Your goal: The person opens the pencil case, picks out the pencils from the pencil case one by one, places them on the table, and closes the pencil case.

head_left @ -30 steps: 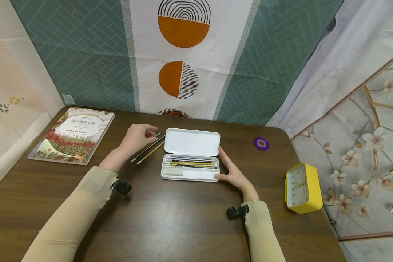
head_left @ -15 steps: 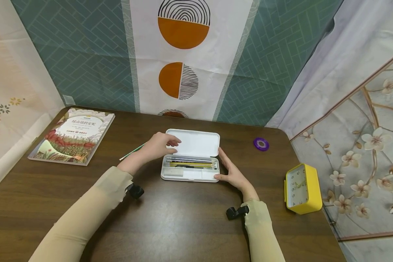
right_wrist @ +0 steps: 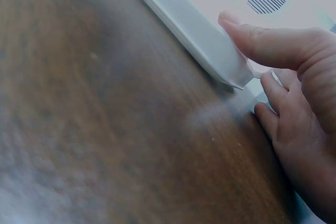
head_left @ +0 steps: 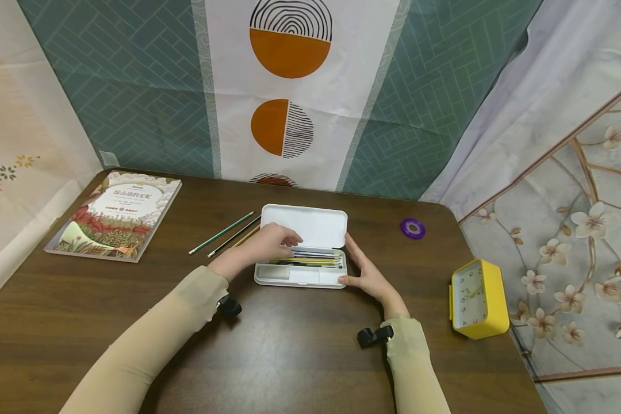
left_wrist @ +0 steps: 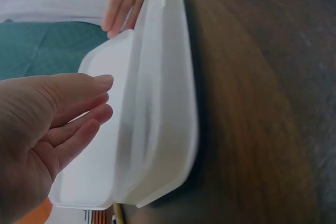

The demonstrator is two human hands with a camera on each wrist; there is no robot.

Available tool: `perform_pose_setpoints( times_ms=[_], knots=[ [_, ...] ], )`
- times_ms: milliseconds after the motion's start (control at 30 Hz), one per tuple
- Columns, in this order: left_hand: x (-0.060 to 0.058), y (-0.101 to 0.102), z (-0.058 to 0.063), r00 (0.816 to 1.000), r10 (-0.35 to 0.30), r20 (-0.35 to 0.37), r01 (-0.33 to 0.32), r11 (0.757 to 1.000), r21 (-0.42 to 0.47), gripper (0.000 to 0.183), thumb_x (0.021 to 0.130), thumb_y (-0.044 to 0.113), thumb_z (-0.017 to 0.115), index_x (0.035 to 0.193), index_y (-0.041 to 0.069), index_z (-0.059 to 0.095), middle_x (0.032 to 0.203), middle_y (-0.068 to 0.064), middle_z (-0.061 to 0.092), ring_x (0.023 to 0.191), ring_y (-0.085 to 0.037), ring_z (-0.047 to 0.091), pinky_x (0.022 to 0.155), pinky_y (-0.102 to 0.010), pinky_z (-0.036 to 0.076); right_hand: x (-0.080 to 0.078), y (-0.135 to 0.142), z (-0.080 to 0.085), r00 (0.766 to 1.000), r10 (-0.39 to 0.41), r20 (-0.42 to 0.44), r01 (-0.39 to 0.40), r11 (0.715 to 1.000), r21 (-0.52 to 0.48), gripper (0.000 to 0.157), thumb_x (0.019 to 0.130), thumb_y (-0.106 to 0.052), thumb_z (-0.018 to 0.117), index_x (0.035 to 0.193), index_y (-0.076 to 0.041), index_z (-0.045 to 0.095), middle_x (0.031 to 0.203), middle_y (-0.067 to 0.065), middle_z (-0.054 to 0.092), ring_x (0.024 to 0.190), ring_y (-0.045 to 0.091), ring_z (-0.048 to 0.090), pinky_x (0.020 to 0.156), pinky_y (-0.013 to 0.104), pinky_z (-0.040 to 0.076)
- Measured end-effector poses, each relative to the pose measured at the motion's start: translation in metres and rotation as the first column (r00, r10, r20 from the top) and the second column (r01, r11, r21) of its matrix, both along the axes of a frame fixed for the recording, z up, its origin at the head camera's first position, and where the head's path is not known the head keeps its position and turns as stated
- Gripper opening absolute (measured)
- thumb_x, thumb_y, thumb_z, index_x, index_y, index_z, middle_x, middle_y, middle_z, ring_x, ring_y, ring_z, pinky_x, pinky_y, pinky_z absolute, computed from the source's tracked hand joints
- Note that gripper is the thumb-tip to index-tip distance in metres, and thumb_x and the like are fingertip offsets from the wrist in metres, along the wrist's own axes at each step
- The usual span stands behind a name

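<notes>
A white pencil case (head_left: 304,225) lies with its lid folded back on the table. Several pencils (head_left: 310,261) line its long compartment, and a pale eraser (head_left: 273,271) sits in the front left one. My left hand (head_left: 266,241) hovers over the case's left part, fingers loosely bent and thumb apart from them; in the left wrist view nothing is between them. My right hand (head_left: 367,276) holds the case's right end, thumb (right_wrist: 262,43) on the front rim and fingers along the side. Left of the case, three pencils lie on the table, a green one (head_left: 221,233) outermost.
A book (head_left: 119,215) with an illustrated cover lies at the back left. To the right are a purple ring-shaped roll (head_left: 413,227) and a yellow alarm clock (head_left: 480,298). A patterned cloth (head_left: 176,103) hangs behind the table's back edge.
My left hand has moved right, from above the loose pencils to over the case, uncovering the green pencil. My right hand has stayed at the case's right end.
</notes>
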State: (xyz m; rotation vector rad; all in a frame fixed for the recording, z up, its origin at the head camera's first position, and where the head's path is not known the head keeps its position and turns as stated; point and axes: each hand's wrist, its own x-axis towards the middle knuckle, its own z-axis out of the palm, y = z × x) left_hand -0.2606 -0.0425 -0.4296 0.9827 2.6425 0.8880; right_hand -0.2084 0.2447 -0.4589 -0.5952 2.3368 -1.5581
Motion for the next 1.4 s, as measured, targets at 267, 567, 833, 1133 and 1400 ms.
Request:
perform_pose_setpoints(
  times_ms=[267, 567, 833, 1133, 1400],
  knots=[
    [0.001, 0.002, -0.009, 0.999, -0.052, -0.005, 0.052, 0.998, -0.021, 0.025, 0.087, 0.004, 0.07, 0.112, -0.001, 0.071, 0.103, -0.01, 0.074, 0.092, -0.019, 0.07, 0.083, -0.03, 0.056, -0.008, 0.006, -0.02, 1.0, -0.006, -0.028, 0.005, 1.0, -0.003, 0.104, 0.081, 0.007, 0.073, 0.157, -0.004, 0.003, 0.164, 0.017, 0.003, 0.151, 0.036, 0.005, 0.12, 0.056, 0.01],
    [0.002, 0.004, -0.009, 0.995, -0.095, -0.017, 0.094, 0.994, -0.057, 0.023, 0.088, 0.001, 0.067, 0.111, -0.001, 0.071, 0.103, -0.011, 0.074, 0.094, -0.02, 0.07, 0.085, -0.031, 0.055, -0.013, 0.011, -0.032, 0.999, 0.001, -0.039, -0.001, 1.0, -0.012, 0.105, 0.082, 0.0, 0.075, 0.158, -0.012, 0.004, 0.165, 0.01, 0.003, 0.152, 0.029, 0.004, 0.121, 0.053, 0.009],
    [0.004, 0.006, -0.007, 0.989, -0.125, -0.075, 0.119, 0.989, -0.084, 0.023, 0.088, -0.001, 0.066, 0.11, 0.0, 0.072, 0.1, -0.01, 0.075, 0.093, -0.02, 0.07, 0.083, -0.031, 0.055, -0.014, 0.013, -0.036, 0.995, 0.028, -0.095, -0.03, 0.999, -0.022, 0.106, 0.082, -0.014, 0.078, 0.159, -0.014, 0.005, 0.165, 0.012, 0.004, 0.152, 0.032, 0.007, 0.119, 0.056, 0.013],
    [0.005, 0.011, -0.006, 0.985, -0.127, -0.113, 0.114, 0.987, -0.114, 0.023, 0.086, -0.004, 0.065, 0.107, 0.001, 0.073, 0.095, -0.008, 0.076, 0.091, -0.019, 0.071, 0.083, -0.03, 0.055, -0.014, 0.011, -0.033, 0.999, 0.005, -0.046, -0.006, 1.0, -0.019, 0.106, 0.081, -0.002, 0.076, 0.159, -0.013, 0.004, 0.165, 0.01, 0.004, 0.152, 0.03, 0.005, 0.121, 0.054, 0.009],
    [0.005, 0.014, -0.007, 0.988, -0.109, -0.107, 0.093, 0.985, -0.144, 0.025, 0.088, -0.005, 0.062, 0.108, 0.001, 0.074, 0.096, -0.008, 0.076, 0.092, -0.02, 0.071, 0.084, -0.032, 0.055, -0.013, 0.009, -0.031, 0.999, 0.0, -0.044, -0.001, 1.0, -0.011, 0.105, 0.081, 0.002, 0.075, 0.158, -0.01, 0.004, 0.165, 0.012, 0.003, 0.152, 0.032, 0.004, 0.12, 0.055, 0.009]
  ],
)
